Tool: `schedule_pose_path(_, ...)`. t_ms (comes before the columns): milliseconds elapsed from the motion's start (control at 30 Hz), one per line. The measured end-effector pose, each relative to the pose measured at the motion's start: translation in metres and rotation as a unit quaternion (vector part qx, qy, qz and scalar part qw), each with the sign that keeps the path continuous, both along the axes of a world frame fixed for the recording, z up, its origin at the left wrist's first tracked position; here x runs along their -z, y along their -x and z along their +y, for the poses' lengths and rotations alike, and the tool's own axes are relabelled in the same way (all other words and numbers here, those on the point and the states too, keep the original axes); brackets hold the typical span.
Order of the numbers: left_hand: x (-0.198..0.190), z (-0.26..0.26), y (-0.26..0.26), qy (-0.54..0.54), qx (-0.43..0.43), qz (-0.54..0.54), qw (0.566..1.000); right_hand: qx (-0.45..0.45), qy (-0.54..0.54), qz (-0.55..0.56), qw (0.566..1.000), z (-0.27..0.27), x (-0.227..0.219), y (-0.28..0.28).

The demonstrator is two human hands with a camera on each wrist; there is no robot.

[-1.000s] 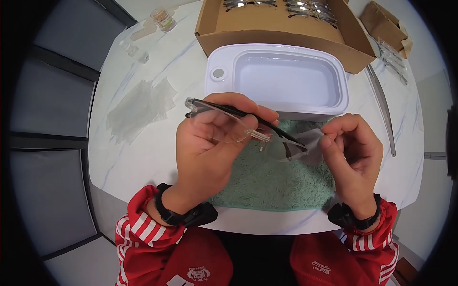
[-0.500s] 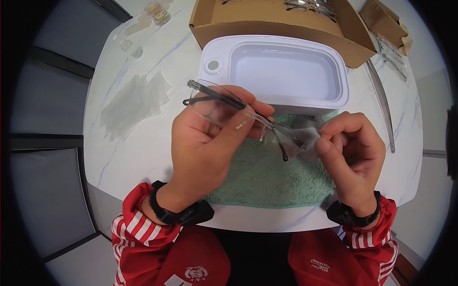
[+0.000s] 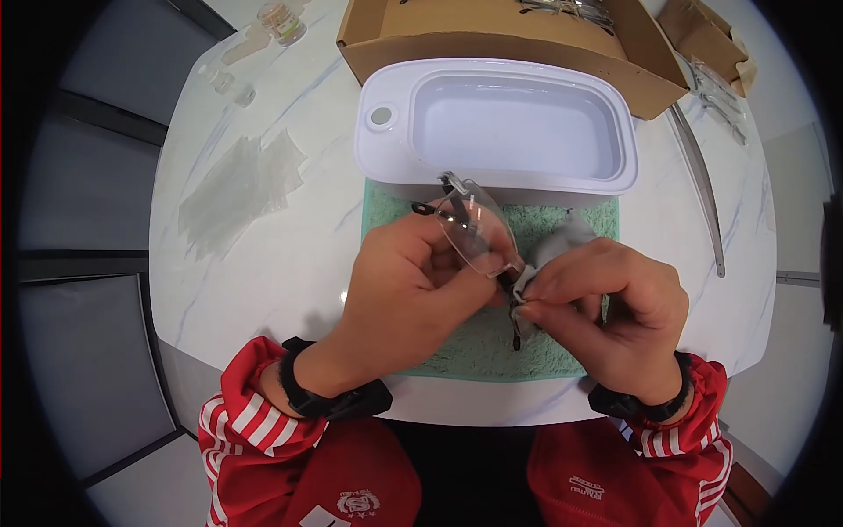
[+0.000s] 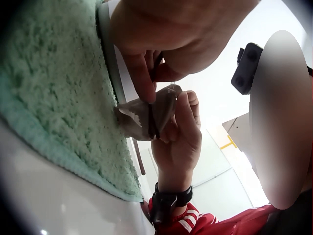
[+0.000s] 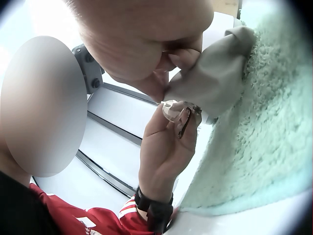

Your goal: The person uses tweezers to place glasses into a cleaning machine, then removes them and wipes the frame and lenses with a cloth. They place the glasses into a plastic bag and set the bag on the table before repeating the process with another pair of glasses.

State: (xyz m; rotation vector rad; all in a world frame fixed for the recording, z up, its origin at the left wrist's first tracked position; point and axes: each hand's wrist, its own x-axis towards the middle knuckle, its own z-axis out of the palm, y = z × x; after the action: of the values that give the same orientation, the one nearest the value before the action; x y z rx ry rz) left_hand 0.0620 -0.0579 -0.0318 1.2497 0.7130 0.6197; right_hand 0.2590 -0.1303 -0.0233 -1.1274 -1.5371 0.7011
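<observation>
Rimless eyeglasses [image 3: 474, 230] with dark temples are held by my left hand [image 3: 404, 294] near the bridge, one clear lens standing up above its fingers. My right hand [image 3: 619, 312] pinches a thin grey cloth [image 5: 215, 73] against the other lens, thumb and fingertips together. That lens is mostly hidden by the cloth and fingers. In the right wrist view the cloth hangs beside the fingers towards the green towel [image 5: 254, 137]. Both hands are close together over the towel, in front of the white basin [image 3: 382, 158].
Behind the basin stands a cardboard box [image 3: 500, 44] containing more eyeglasses [image 3: 571, 10]. Thin translucent sheets [image 3: 241, 189] lie on the left, with a clear bottle [image 3: 230, 86] and a jar [image 3: 283, 25] beyond. A long metal strip [image 3: 700, 184] and plastic packets [image 3: 720, 98] lie right.
The eyeglasses have turned, bringing one lens more upright. My left hand has shifted right and down; my right hand has moved left, and the cloth is now gathered on the lower lens.
</observation>
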Motion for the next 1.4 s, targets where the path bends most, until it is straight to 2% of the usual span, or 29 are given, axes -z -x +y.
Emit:
schedule_pose_path(33, -0.002, 0.001, 0.001, 0.0, 0.001, 0.0, 1.0, -0.003, -0.005, -0.001, 1.0, 0.0, 0.001, 0.0)
schedule_pose_path(167, -0.01, 0.007, 0.004, -0.018, -0.085, -0.002, 0.996, -0.026, 0.033, -0.053, 0.998, -0.003, -0.008, -0.009)
schedule_pose_path(200, -0.011, 0.01, 0.005, -0.042, -0.117, -0.012, 0.992, -0.018, 0.036, -0.075, 0.996, -0.004, -0.009, -0.01)
schedule_pose_path(267, -0.008, 0.013, 0.007, -0.05, -0.128, -0.038, 0.99, -0.015, 0.031, -0.09, 0.995, -0.002, -0.01, -0.01)
schedule_pose_path(300, -0.006, 0.014, 0.009, -0.053, -0.138, -0.066, 0.987, 0.022, 0.057, -0.078, 0.995, -0.002, -0.011, -0.009)
schedule_pose_path(333, -0.007, 0.014, 0.011, -0.059, -0.14, -0.061, 0.986, 0.06, 0.083, -0.068, 0.992, -0.002, -0.011, -0.008)
schedule_pose_path(467, -0.008, 0.014, 0.008, -0.034, -0.144, -0.085, 0.985, 0.094, 0.125, -0.034, 0.987, -0.002, -0.005, -0.01)
schedule_pose_path(633, -0.009, 0.012, 0.006, -0.025, -0.138, -0.079, 0.987, 0.086, 0.146, -0.013, 0.985, -0.001, -0.004, -0.01)
schedule_pose_path(767, -0.008, 0.012, 0.006, -0.022, -0.14, -0.087, 0.986, 0.082, 0.11, -0.024, 0.99, 0.0, -0.002, -0.01)
schedule_pose_path(967, -0.01, 0.013, 0.007, -0.025, -0.129, -0.077, 0.988, 0.018, 0.101, -0.039, 0.994, -0.001, -0.007, -0.01)
schedule_pose_path(1133, -0.011, 0.011, 0.006, -0.016, -0.126, -0.076, 0.989, 0.032, 0.159, -0.014, 0.987, -0.003, -0.009, -0.005)
schedule_pose_path(1400, -0.012, 0.009, 0.004, -0.026, -0.135, -0.069, 0.988, 0.056, 0.143, 0.013, 0.988, -0.003, -0.004, 0.0)
